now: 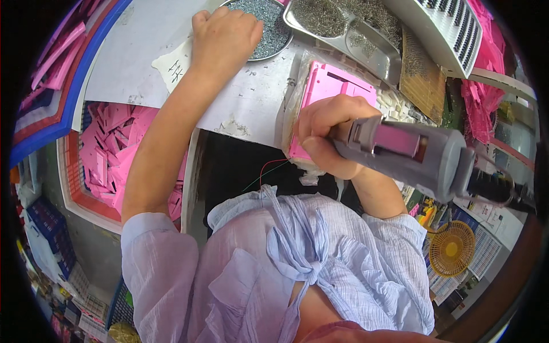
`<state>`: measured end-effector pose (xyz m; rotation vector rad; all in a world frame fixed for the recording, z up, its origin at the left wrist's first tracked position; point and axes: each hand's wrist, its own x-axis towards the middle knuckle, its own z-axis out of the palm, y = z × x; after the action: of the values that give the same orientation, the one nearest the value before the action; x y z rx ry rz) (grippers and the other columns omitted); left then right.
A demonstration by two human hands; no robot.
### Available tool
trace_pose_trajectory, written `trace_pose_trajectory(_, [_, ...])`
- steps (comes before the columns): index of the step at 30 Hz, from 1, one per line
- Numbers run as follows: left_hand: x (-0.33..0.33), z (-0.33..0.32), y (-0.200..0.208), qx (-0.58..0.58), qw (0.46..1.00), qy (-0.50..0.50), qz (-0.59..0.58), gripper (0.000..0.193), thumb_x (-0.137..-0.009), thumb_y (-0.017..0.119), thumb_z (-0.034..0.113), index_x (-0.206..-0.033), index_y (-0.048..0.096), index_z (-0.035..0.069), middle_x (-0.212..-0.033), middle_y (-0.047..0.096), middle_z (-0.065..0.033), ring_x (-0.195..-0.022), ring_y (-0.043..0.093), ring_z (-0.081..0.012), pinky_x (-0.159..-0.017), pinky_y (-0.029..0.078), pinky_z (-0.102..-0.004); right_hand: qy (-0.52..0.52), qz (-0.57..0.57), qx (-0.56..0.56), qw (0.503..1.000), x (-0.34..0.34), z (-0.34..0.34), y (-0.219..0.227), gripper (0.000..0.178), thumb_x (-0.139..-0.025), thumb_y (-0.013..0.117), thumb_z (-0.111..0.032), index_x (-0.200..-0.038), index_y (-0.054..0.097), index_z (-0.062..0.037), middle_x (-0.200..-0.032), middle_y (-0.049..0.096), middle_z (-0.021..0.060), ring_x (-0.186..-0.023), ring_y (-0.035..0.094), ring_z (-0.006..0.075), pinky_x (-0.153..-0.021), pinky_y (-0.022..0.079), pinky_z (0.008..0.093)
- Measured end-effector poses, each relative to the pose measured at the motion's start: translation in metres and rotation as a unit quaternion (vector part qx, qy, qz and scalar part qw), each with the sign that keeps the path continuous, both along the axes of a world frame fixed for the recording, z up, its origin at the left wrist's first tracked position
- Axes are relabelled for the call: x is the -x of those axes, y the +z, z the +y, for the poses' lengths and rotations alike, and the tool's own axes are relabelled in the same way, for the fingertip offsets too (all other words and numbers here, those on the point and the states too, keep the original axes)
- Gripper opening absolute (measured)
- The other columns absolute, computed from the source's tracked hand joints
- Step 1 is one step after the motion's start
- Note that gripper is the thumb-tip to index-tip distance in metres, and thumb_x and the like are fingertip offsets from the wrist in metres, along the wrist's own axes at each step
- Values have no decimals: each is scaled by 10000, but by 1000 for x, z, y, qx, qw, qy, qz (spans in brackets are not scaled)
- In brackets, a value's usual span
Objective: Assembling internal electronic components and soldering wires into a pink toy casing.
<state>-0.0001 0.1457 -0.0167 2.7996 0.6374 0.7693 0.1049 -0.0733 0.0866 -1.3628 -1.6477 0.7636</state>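
Observation:
My left hand (226,41) rests at the left rim of a round metal dish (273,56) filled with small silvery screws. Its fingers curl downward, and whatever they pinch is hidden beneath the hand. In my right hand (331,134) is a grey electric screwdriver (426,154), gripped near its front end; its tip is out of sight behind my fingers. Under that hand lies a pink plastic panel (329,80) with slots and raised edges, set in a fixture wrapped in clear film (290,108).
Beyond the panel stands a metal tray (386,63) with heaps of small screws. A white rack (443,28) rises at the far right. Left of my arm, a crate (74,177) holds many pink parts (111,154). A cable trails from the screwdriver. A yellow fan (452,248) is at lower right.

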Motion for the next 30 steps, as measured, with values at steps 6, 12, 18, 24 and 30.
trace_pose_trajectory(6, [38,-67,34,312,919,-209,-118,136,-828,768,118,-943,698,104,-969,704,-7,-872,621,-246,-863,383,-420,-26,330,-106,938,-8,-7,8,255,-953,733,-238,-1011,548,-73,-624,545,15,-524,510,146,-483,434,314])
trace_pose_trajectory(12, [60,-124,39,210,943,-226,-127,216,-771,788,86,-967,708,129,-976,723,6,-801,606,-198,-826,343,-404,31,412,-145,899,-1,-14,23,295,-951,731,-200,-1058,516,-29,-665,537,43,-567,500,143,-550,452,331])
trace_pose_trajectory(18, [65,-130,47,344,908,-213,-107,236,-757,792,80,-971,702,125,-935,716,6,-774,601,-205,-826,345,-404,13,415,-138,899,3,-22,20,296,-933,746,-179,-1046,522,-21,-735,577,79,-603,543,159,-596,493,354])
trace_pose_trajectory(24, [66,-124,17,193,945,-246,-96,357,-741,784,158,-1081,684,117,-1176,709,-37,-1071,628,-232,-878,352,-434,-14,381,-119,917,13,-31,10,262,-893,779,-110,-1020,572,-12,-793,625,100,-671,608,195,-621,507,342])
trace_pose_trajectory(30, [63,-124,35,182,940,-284,43,542,-767,759,218,-1292,652,139,-1425,627,-36,-1368,530,-212,-917,356,-462,-34,237,-104,965,27,-33,-16,213,-930,716,-124,-912,515,-59,-603,535,49,-488,536,189,-512,501,362])
